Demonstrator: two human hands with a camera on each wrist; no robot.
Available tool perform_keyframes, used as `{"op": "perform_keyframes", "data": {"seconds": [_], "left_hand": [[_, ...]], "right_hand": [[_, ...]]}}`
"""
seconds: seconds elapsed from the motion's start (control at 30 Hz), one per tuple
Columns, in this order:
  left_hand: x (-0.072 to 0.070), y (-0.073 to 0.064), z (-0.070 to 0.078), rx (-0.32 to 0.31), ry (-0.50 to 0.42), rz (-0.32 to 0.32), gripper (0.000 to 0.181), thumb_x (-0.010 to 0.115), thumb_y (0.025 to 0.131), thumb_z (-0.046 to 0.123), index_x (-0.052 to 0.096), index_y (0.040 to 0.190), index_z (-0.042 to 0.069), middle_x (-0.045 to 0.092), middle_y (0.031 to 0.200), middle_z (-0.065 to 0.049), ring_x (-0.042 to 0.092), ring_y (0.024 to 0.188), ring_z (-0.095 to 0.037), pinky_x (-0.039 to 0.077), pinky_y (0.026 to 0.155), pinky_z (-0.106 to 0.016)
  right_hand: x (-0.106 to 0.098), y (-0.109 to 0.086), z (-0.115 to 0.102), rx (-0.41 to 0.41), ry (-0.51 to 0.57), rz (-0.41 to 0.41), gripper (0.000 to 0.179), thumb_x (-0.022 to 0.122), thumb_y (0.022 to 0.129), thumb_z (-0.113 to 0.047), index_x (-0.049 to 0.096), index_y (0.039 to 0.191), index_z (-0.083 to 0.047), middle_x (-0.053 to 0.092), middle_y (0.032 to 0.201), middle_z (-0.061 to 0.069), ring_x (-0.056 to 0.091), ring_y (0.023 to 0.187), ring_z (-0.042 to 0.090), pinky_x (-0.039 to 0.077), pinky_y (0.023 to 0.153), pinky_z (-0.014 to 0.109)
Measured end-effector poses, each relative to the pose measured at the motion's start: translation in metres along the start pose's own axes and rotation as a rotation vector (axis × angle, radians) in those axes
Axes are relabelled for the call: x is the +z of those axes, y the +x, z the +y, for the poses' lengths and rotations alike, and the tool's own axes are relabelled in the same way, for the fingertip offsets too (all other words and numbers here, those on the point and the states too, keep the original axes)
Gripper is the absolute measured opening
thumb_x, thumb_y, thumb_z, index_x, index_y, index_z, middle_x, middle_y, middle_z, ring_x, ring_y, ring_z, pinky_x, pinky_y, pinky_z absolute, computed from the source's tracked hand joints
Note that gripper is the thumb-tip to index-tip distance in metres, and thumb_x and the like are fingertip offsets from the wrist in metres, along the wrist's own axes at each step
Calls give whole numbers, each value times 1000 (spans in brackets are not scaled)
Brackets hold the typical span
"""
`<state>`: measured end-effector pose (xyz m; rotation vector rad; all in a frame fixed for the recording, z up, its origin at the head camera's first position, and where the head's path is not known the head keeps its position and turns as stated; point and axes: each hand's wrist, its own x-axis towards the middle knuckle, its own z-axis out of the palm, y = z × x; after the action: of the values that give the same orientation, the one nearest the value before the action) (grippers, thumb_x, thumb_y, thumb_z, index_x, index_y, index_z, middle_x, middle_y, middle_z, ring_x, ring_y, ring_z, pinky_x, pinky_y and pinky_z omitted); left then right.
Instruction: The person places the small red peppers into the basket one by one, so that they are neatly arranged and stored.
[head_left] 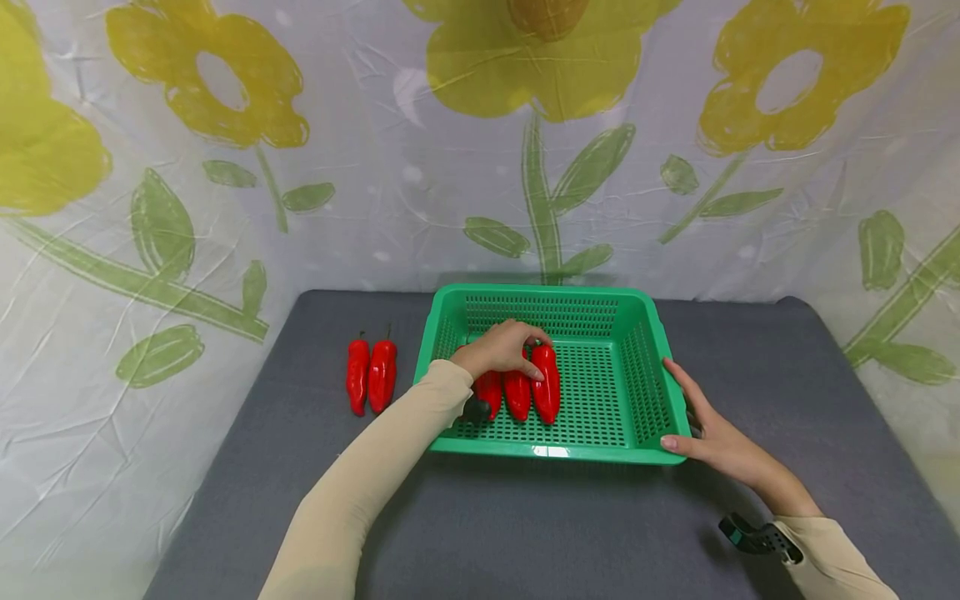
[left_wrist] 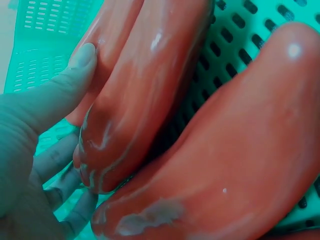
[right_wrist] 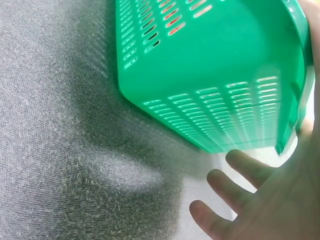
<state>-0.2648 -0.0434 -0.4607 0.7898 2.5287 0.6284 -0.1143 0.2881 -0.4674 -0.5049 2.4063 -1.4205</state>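
Several glossy red peppers lie side by side in a green perforated basket [head_left: 592,457]. My left hand [head_left: 498,346] reaches into it from the left, with thumb and fingers around the upper end of the rightmost red pepper [head_left: 547,392]. In the left wrist view, the thumb [left_wrist: 82,60] lies against that pepper, with other peppers [left_wrist: 225,165] close to the camera. At the basket's right side, my right hand [head_left: 708,433] touches the rim with index finger and thumb. Its other fingers [right_wrist: 230,190] stretch out below the rim, apart from the basket wall in the right wrist view.
Two more red peppers [head_left: 382,375] lie side by side on the dark grey tabletop [head_left: 540,533], left of the basket. A white curtain [head_left: 360,208] printed with yellow flowers hangs behind the table and along its sides. A dark strap [head_left: 757,537] sits at the right wrist.
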Motion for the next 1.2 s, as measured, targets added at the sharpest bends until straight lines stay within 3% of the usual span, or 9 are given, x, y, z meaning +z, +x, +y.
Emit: {"op": "perform_keyframes", "data": {"seconds": [0.3, 0.7, 1.0, 1.2], "left_hand": [[-1, -3, 2, -24, 9, -11, 59, 80, 83, 33, 59, 137, 24, 64, 133, -7, 56, 122, -23, 41, 109, -45], [-3, -4, 2, -14, -49, -32, 58, 79, 84, 28, 58, 138, 19, 63, 132, -10, 53, 122, -25, 52, 97, -36], [-4, -4, 2, -31, -36, -26, 57, 80, 84, 30, 59, 136, 20, 63, 133, -10, 45, 125, -26, 50, 98, -38], [-7, -4, 3, -12, -22, -22, 58, 79, 85, 30, 58, 138, 20, 64, 133, -9, 44, 130, -27, 47, 104, -39]], "right_hand": [[0, 1, 1, 8, -6, -2, 102, 66, 91, -20, -10, 158, -34, -8, 161, 30, 28, 133, 64, 44, 88, 66], [0, 0, 0, 4, -8, 3, 102, 66, 91, -20, -10, 158, -34, -6, 160, 31, 29, 133, 63, 45, 87, 65], [0, 0, 1, 4, 0, -1, 102, 65, 91, -20, -10, 158, -33, -5, 160, 31, 33, 130, 62, 48, 84, 58], [0, 0, -1, 0, -10, 5, 102, 65, 91, -20, -10, 159, -32, -5, 160, 32, 32, 131, 62, 47, 85, 61]]}}
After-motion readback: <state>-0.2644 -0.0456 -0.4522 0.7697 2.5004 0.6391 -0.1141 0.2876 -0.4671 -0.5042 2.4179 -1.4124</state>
